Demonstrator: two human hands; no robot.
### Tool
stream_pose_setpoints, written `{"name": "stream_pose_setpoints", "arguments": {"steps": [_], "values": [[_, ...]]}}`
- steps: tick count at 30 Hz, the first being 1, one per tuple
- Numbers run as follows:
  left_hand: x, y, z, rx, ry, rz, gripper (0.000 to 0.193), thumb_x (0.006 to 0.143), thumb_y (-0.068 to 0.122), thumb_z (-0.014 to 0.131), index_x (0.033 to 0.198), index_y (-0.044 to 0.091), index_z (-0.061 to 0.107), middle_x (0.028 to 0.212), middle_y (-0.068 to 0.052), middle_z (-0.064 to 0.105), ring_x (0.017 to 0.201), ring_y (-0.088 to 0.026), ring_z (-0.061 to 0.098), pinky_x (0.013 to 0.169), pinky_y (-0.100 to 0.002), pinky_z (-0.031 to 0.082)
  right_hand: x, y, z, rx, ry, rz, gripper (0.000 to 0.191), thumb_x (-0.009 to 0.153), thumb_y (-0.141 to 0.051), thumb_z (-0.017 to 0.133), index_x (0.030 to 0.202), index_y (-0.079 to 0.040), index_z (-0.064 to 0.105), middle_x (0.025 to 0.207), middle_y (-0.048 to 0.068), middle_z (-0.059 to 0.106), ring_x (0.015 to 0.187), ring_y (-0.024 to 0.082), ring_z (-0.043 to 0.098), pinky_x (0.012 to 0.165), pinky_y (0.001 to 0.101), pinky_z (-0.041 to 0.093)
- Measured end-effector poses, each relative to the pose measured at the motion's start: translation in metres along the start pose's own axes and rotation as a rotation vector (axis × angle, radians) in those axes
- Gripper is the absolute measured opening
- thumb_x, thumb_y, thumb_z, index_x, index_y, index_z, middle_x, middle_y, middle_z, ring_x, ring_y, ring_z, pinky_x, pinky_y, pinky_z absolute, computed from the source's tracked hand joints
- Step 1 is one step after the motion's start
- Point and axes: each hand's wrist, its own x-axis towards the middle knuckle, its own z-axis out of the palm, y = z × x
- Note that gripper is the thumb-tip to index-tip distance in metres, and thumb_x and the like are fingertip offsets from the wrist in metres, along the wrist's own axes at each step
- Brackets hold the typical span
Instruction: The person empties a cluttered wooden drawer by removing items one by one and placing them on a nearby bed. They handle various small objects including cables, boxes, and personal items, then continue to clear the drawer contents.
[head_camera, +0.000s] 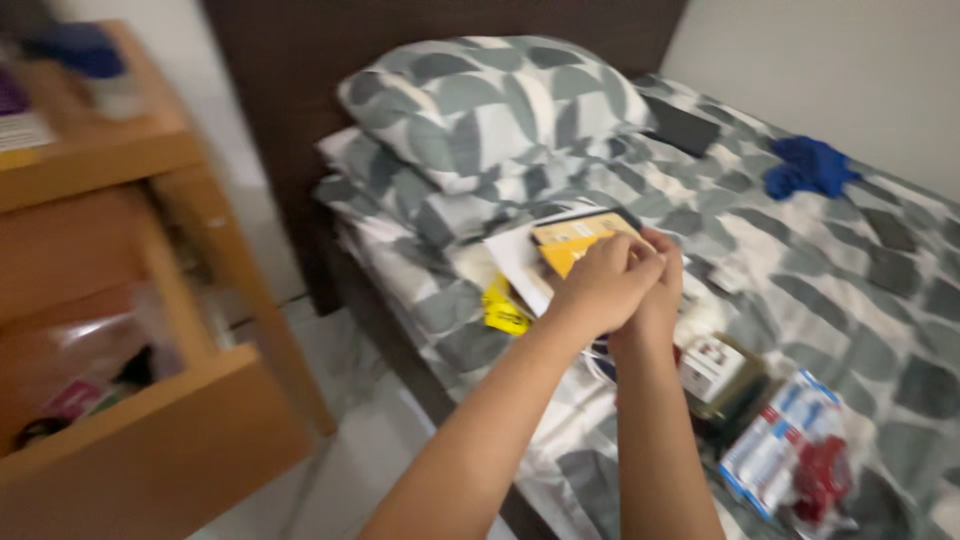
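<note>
My left hand (600, 285) and my right hand (660, 290) are pressed together over the edge of a bed. Both grip a stack of white papers (515, 255) with a yellow card or booklet (572, 245) on top. The stack is held above the patterned bedsheet (800, 250), just below the pillows (480, 105). A small yellow item (503, 308) lies on the sheet under the stack.
A wooden bedside cabinet (150, 300) at the left has its drawer (160, 440) pulled out with things inside. On the bed lie a small box (712, 365), plastic packets (785, 450), a blue cloth (810, 168) and a dark flat object (680, 125).
</note>
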Motion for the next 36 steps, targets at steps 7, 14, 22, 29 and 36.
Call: {"name": "stream_pose_setpoints", "arguments": {"steps": [7,14,22,29,36], "values": [[-0.041,0.044,-0.162,0.216,0.32,0.037,0.054,0.09,0.045,0.06,0.121,0.001,0.065,0.119,-0.022,0.068,0.112,-0.037,0.065,0.095,-0.045,0.052,-0.059,-0.03,0.175,0.122,-0.367,0.061,0.027,0.105,-0.018,0.052,0.131,-0.01,0.05,0.121,0.008,0.065,0.106,0.02,0.067,0.086,0.0323,0.058],[-0.134,0.065,-0.334,0.405,0.502,0.008,0.054,0.088,0.046,0.059,0.118,0.001,0.066,0.112,-0.021,0.074,0.107,-0.036,0.071,0.094,-0.045,0.054,-0.158,-0.018,0.329,0.234,-0.752,0.133,0.025,0.106,-0.011,0.048,0.13,-0.007,0.053,0.122,0.011,0.066,0.112,0.021,0.066,0.095,0.0329,0.057],[-0.246,0.057,-0.509,0.87,0.553,-0.452,0.044,0.093,0.03,0.045,0.107,0.0,0.074,0.113,-0.028,0.069,0.109,-0.044,0.067,0.097,-0.052,0.051,-0.25,0.049,0.488,-0.307,-1.269,-0.133,0.038,0.084,-0.015,0.071,0.121,-0.008,0.062,0.115,0.014,0.072,0.109,0.028,0.068,0.088,0.0382,0.056],[-0.324,0.022,-0.628,1.223,0.285,-0.887,0.033,0.087,0.024,0.056,0.111,0.012,0.075,0.119,-0.02,0.07,0.112,-0.04,0.068,0.096,-0.05,0.053,-0.338,0.123,0.622,-0.725,-1.761,-0.641,0.051,0.076,-0.044,0.083,0.114,-0.011,0.074,0.113,0.02,0.073,0.103,0.036,0.071,0.087,0.0472,0.056],[-0.378,-0.02,-0.702,1.149,0.209,-1.302,0.04,0.077,0.02,0.075,0.116,0.022,0.079,0.124,-0.012,0.073,0.119,-0.028,0.068,0.098,-0.043,0.054,-0.407,0.137,0.674,-1.129,-2.001,-0.084,0.046,0.074,-0.046,0.079,0.103,-0.01,0.079,0.098,0.01,0.08,0.082,0.023,0.075,0.064,0.0397,0.061]]}}
